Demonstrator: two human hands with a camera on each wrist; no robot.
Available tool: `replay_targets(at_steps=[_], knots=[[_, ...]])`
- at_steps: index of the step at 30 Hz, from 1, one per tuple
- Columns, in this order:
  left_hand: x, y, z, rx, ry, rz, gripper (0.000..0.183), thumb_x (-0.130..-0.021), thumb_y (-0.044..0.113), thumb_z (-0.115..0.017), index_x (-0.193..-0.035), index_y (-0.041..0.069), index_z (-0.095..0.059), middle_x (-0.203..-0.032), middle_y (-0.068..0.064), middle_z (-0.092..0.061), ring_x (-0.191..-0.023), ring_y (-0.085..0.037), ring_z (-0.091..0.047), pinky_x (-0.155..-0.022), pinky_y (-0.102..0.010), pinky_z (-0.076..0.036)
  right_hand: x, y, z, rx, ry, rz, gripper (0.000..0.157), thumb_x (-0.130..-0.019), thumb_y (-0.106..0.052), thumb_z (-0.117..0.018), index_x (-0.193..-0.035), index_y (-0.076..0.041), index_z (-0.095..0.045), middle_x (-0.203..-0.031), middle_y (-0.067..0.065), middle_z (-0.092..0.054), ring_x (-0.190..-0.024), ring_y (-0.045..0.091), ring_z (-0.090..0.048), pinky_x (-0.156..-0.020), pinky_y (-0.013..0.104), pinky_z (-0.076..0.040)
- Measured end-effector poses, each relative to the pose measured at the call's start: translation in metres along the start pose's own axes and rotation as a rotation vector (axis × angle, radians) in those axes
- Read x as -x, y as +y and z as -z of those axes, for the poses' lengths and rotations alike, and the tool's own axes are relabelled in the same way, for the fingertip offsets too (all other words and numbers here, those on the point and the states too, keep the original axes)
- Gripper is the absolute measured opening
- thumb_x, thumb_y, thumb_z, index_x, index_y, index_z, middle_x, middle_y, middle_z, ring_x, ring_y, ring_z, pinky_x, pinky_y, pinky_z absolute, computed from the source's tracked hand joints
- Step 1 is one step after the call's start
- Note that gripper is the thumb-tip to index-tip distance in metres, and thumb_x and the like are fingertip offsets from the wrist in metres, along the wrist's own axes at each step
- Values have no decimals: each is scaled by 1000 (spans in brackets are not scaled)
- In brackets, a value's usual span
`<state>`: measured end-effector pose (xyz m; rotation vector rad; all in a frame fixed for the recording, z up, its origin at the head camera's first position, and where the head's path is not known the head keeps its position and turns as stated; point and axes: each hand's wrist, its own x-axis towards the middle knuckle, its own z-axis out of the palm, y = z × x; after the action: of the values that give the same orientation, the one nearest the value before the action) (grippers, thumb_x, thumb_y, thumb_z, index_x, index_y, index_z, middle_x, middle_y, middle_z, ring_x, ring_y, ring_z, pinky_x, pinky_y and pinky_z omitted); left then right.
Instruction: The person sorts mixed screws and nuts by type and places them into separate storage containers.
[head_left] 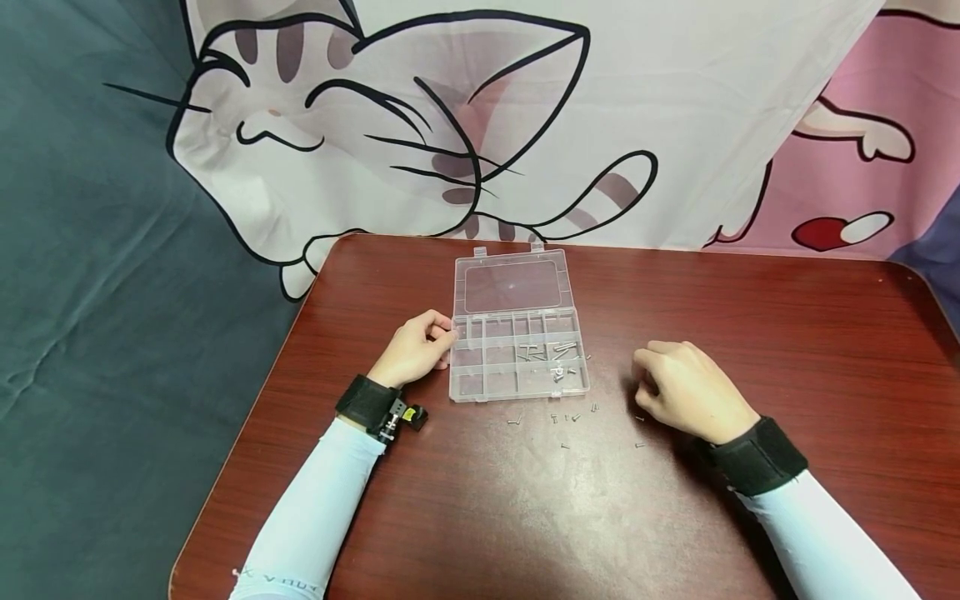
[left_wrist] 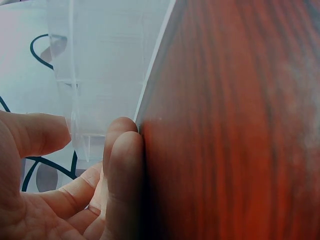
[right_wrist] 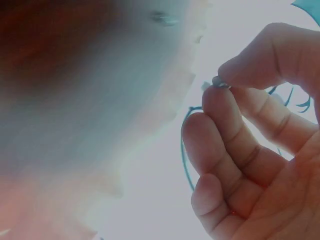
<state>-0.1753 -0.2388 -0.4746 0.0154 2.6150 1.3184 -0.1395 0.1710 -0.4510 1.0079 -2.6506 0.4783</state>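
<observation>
A clear plastic compartment box (head_left: 514, 340) lies on the table with its lid (head_left: 512, 283) laid back toward the far edge. Several small metal screws (head_left: 532, 353) sit in its middle and right compartments. My left hand (head_left: 416, 348) holds the box's left side; the left wrist view has the thumb (left_wrist: 45, 134) at one side of the wall and fingertips (left_wrist: 125, 155) against the edge by the table. Over the table right of the box, my right hand (head_left: 690, 390) pinches a small metal screw (right_wrist: 220, 82) between thumb and finger, mostly hidden by the fingertips.
Loose screws (head_left: 576, 417) are scattered on the brown wooden table (head_left: 480, 517) in front of the box. A few more lie near the right hand, such as one screw (head_left: 639, 445). A cartoon-print cloth (head_left: 675, 100) hangs behind the table's far edge.
</observation>
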Motion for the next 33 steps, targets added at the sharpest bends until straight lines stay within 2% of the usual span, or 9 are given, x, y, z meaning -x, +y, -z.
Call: replay_targets(at_steps=[5, 9, 19, 26, 33], knots=[[0, 0, 0, 6, -1, 3, 22, -103, 27, -63, -116, 10, -63, -87, -8, -69, -63, -16, -70, -65, -31, -62, -20, -13, 3, -32, 13, 42, 26, -64, -1, -70, -68, -19, -51, -67, -9, -41, -57, 7, -40, -55, 27, -37], [0, 0, 0, 10, -5, 4, 22, -103, 27, -63, -117, 10, -63, -87, -9, -69, -63, -16, -70, -65, -31, -61, -35, -22, 5, -56, 26, 78, 23, -67, -2, -70, -71, -19, -55, -68, -8, -46, -59, 7, -42, -61, 31, -43], [-1, -1, -1, -6, 3, -6, 21, -103, 26, -63, -116, 10, -63, -87, -8, -68, -63, -16, -69, -65, -30, -61, -62, -39, 10, -112, 68, 154, 19, -72, -3, -69, -75, -19, -59, -70, -5, -52, -60, 6, -44, -70, 37, -48], [-1, 1, -1, -5, -3, -1, 21, -103, 26, -63, -116, 10, -63, -87, -9, -69, -63, -16, -69, -65, -30, -60, -70, -46, 12, -118, 69, 186, 19, -72, -1, -69, -76, -18, -59, -71, -7, -48, -61, 9, -45, -68, 35, -47], [0, 0, -1, -7, -2, 1, 21, -103, 28, -63, -116, 11, -63, -87, -8, -69, -63, -17, -70, -65, -30, -61, -70, -48, 11, -128, 56, 177, 21, -72, -1, -69, -75, -18, -58, -71, -7, -48, -60, 7, -44, -69, 35, -48]])
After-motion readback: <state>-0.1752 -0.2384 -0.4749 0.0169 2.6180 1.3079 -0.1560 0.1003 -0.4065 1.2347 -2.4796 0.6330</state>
